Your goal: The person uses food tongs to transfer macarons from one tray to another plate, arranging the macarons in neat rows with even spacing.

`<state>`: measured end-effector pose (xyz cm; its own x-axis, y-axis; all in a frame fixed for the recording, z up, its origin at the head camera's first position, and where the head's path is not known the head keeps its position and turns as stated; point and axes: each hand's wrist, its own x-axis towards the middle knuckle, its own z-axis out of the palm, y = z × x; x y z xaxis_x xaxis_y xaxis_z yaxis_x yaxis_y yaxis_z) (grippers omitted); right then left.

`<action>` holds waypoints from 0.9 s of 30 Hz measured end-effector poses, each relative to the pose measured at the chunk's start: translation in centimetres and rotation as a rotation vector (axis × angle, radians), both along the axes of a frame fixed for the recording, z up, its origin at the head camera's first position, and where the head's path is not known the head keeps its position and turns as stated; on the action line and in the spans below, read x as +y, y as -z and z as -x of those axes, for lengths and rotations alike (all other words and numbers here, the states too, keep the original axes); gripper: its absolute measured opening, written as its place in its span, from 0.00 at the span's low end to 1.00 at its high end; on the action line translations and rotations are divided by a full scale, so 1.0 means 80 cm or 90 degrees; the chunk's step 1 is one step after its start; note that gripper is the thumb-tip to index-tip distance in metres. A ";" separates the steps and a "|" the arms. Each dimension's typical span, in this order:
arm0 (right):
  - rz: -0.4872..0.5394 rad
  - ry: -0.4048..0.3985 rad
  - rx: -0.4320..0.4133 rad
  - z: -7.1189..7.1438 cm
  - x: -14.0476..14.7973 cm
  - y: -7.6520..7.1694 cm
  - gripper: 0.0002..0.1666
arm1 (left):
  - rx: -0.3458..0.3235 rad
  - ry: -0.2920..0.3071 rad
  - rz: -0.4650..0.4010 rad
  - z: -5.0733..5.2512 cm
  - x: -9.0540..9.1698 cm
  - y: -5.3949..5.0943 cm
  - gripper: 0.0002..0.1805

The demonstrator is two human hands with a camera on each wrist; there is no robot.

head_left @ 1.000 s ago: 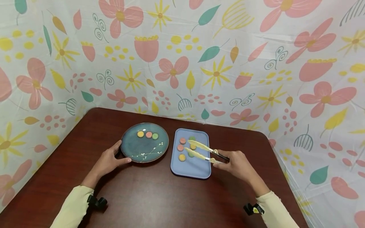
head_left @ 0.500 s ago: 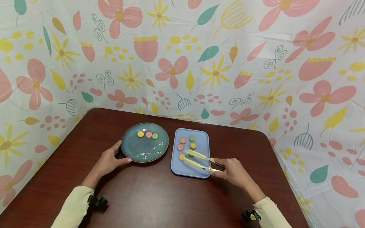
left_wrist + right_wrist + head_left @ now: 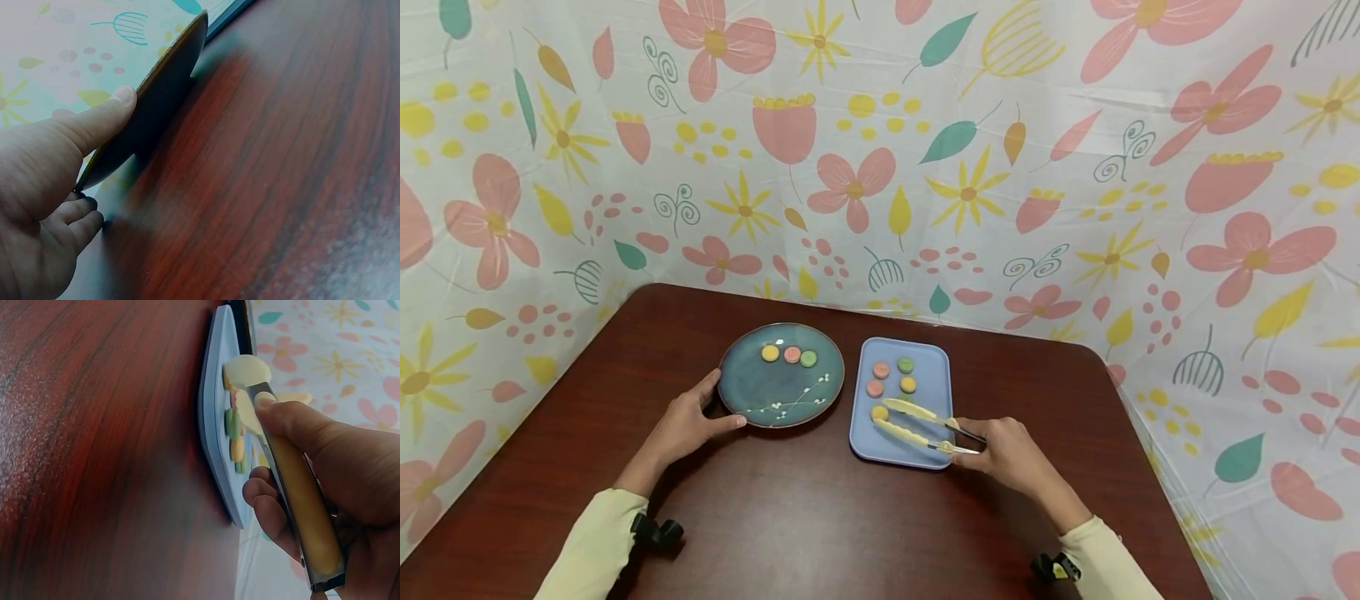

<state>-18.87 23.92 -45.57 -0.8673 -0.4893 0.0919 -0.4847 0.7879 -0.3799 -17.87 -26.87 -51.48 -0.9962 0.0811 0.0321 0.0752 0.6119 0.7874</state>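
Yellow tongs (image 3: 917, 411), which our right hand (image 3: 1011, 452) grips, sit spread by the yellow cookie (image 3: 879, 413) at the near left of the tray (image 3: 871, 447). Our left hand (image 3: 685, 427) holds the near-left rim of the plate (image 3: 756, 385). We think this is lining up; next needs a soft squeeze.

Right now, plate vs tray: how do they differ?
The plate is round and dark blue-green; the tray is rectangular and light blue. The plate has a white blossom design; the tray looks plain. The plate holds three round pieces, the tray more. Both rest on the table.
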 end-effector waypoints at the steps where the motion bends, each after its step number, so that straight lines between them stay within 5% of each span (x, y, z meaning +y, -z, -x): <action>1: -0.001 -0.002 0.002 0.000 -0.001 0.000 0.32 | 0.002 0.001 0.000 0.000 0.000 0.000 0.62; 27: 0.010 -0.002 -0.006 0.005 -0.001 -0.002 0.32 | 0.005 0.004 0.003 0.001 -0.002 0.004 0.62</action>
<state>-19.24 23.81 -45.42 -0.8663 -0.4911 0.0915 -0.4840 0.7798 -0.3970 -17.94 -27.03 -51.78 -0.9955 0.0869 0.0388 0.0843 0.6153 0.7838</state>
